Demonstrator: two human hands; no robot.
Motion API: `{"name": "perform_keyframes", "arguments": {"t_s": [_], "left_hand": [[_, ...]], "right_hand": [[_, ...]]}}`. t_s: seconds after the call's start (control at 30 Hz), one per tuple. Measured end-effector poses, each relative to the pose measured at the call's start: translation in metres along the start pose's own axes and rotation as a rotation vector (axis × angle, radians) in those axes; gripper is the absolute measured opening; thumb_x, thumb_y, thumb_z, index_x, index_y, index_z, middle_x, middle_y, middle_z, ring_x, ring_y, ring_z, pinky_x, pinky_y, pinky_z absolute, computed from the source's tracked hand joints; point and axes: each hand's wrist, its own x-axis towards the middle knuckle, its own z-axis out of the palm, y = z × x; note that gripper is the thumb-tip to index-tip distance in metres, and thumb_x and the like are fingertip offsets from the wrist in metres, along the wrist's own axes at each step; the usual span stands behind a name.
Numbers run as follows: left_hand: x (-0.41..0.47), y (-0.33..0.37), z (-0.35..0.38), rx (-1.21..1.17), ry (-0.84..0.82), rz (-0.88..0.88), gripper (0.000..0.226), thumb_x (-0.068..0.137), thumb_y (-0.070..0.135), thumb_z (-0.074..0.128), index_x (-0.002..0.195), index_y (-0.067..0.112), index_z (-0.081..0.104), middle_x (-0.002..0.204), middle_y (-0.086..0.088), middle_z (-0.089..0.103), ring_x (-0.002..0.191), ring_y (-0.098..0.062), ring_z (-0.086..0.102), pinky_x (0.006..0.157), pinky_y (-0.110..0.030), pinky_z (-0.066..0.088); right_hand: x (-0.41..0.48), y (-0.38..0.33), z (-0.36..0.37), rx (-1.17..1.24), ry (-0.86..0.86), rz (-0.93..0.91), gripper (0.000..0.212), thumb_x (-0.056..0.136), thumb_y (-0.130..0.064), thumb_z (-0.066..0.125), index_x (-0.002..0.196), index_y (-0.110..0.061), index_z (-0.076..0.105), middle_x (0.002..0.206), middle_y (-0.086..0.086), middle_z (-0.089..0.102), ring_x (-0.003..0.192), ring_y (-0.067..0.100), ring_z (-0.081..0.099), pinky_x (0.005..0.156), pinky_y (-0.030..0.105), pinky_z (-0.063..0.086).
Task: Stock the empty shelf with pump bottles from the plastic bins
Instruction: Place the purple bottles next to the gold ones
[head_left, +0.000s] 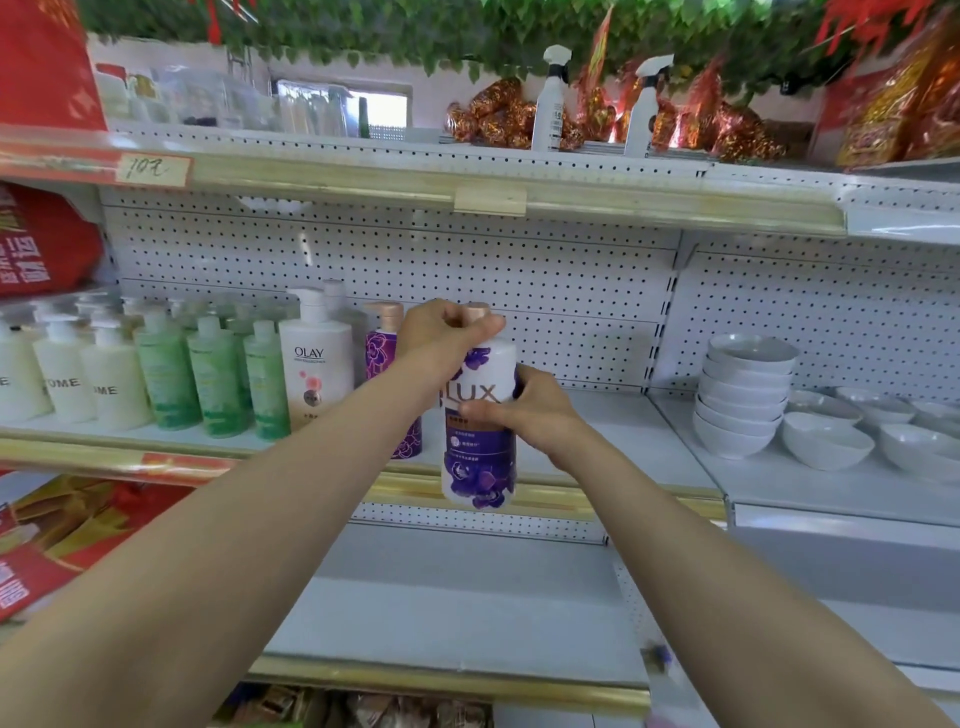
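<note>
A white and purple LUX pump bottle hangs upright in front of the middle shelf, its base below the shelf's gold front edge. My left hand grips the rose-gold pump top. My right hand holds the bottle's body from the right, thumb across the label. Just left of it on the shelf stand a purple flowered pump bottle and a white OLAY pump bottle. No plastic bin is in view.
Green bottles and white bottles fill the shelf's left part. White bowls are stacked on the neighbouring shelf section at right. Two spray bottles stand on the top shelf. A lower shelf lies below my arms.
</note>
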Motion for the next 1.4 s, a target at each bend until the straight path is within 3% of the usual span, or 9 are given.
{"name": "perform_keyframes", "arguments": {"t_s": [0.07, 0.17, 0.23, 0.3, 0.43, 0.57, 0.97, 1.1, 1.4], "left_hand": [[0.011, -0.009, -0.014, 0.067, 0.003, 0.089, 0.035, 0.08, 0.039, 0.078, 0.104, 0.015, 0.068, 0.104, 0.003, 0.072, 0.096, -0.014, 0.067, 0.085, -0.032, 0.055], [0.028, -0.035, -0.045, 0.261, 0.06, 0.201, 0.046, 0.086, 0.045, 0.07, 0.126, 0.025, 0.062, 0.136, -0.002, 0.055, 0.127, -0.019, 0.048, 0.107, -0.041, 0.041], [0.037, -0.06, -0.066, 0.413, 0.079, 0.163, 0.051, 0.086, 0.048, 0.068, 0.134, 0.034, 0.056, 0.152, -0.006, 0.037, 0.141, -0.029, 0.031, 0.114, -0.053, 0.032], [0.041, -0.085, -0.078, 0.534, 0.024, 0.134, 0.057, 0.087, 0.048, 0.066, 0.14, 0.037, 0.05, 0.161, -0.005, 0.021, 0.148, -0.032, 0.017, 0.119, -0.056, 0.02], [0.046, -0.114, -0.082, 0.65, -0.076, 0.278, 0.065, 0.086, 0.049, 0.066, 0.146, 0.037, 0.044, 0.165, -0.001, 0.012, 0.151, -0.027, 0.008, 0.122, -0.05, 0.011], [0.053, -0.124, -0.082, 0.727, -0.119, 0.298, 0.071, 0.089, 0.046, 0.065, 0.151, 0.038, 0.033, 0.166, -0.001, 0.006, 0.152, -0.025, 0.002, 0.121, -0.043, 0.008], [0.054, -0.148, -0.079, 0.652, -0.026, 0.411, 0.071, 0.089, 0.034, 0.069, 0.149, 0.041, 0.031, 0.161, 0.002, 0.012, 0.144, -0.024, 0.012, 0.109, -0.047, 0.037], [0.056, -0.153, -0.077, 0.661, -0.006, 0.428, 0.072, 0.088, 0.032, 0.07, 0.149, 0.04, 0.031, 0.16, 0.001, 0.013, 0.141, -0.026, 0.017, 0.102, -0.048, 0.044], [0.054, -0.158, -0.07, 0.758, 0.014, 0.474, 0.078, 0.085, 0.032, 0.073, 0.151, 0.033, 0.03, 0.161, -0.009, 0.016, 0.141, -0.037, 0.021, 0.113, -0.052, 0.032]], "right_hand": [[0.01, -0.002, 0.002, -0.001, 0.053, -0.014, 0.048, 0.068, -0.024, 0.092, 0.109, -0.018, 0.067, 0.101, -0.005, 0.076, 0.092, 0.012, 0.072, 0.076, 0.026, 0.056], [0.023, -0.002, 0.002, 0.042, 0.121, -0.01, 0.051, 0.07, -0.023, 0.09, 0.114, -0.018, 0.064, 0.105, -0.004, 0.073, 0.094, 0.012, 0.07, 0.077, 0.025, 0.054], [0.033, -0.001, 0.003, 0.07, 0.157, -0.007, 0.055, 0.072, -0.021, 0.089, 0.119, -0.018, 0.06, 0.107, -0.004, 0.071, 0.094, 0.01, 0.068, 0.073, 0.023, 0.053], [0.045, 0.001, 0.007, 0.08, 0.18, -0.006, 0.059, 0.073, -0.02, 0.088, 0.123, -0.019, 0.056, 0.11, -0.002, 0.069, 0.096, 0.011, 0.067, 0.073, 0.024, 0.051], [0.066, 0.008, 0.016, 0.116, 0.18, 0.012, 0.063, 0.075, -0.013, 0.086, 0.126, -0.021, 0.052, 0.115, 0.001, 0.066, 0.101, 0.016, 0.066, 0.077, 0.027, 0.052], [0.083, 0.013, 0.023, 0.114, 0.189, 0.042, 0.063, 0.074, -0.01, 0.087, 0.125, -0.022, 0.051, 0.112, 0.0, 0.066, 0.098, 0.012, 0.065, 0.071, 0.023, 0.05], [0.117, 0.05, 0.021, 0.147, 0.162, 0.174, 0.064, 0.072, -0.008, 0.087, 0.126, -0.023, 0.055, 0.119, 0.01, 0.069, 0.111, 0.027, 0.067, 0.098, 0.046, 0.054], [0.12, 0.054, 0.015, 0.157, 0.098, 0.195, 0.058, 0.077, -0.006, 0.083, 0.125, -0.023, 0.056, 0.12, 0.012, 0.069, 0.114, 0.029, 0.066, 0.101, 0.045, 0.053], [0.113, 0.046, 0.014, -0.012, 0.037, 0.206, 0.059, 0.083, -0.021, 0.081, 0.133, -0.022, 0.051, 0.124, 0.001, 0.068, 0.116, 0.019, 0.064, 0.101, 0.038, 0.051]]}}
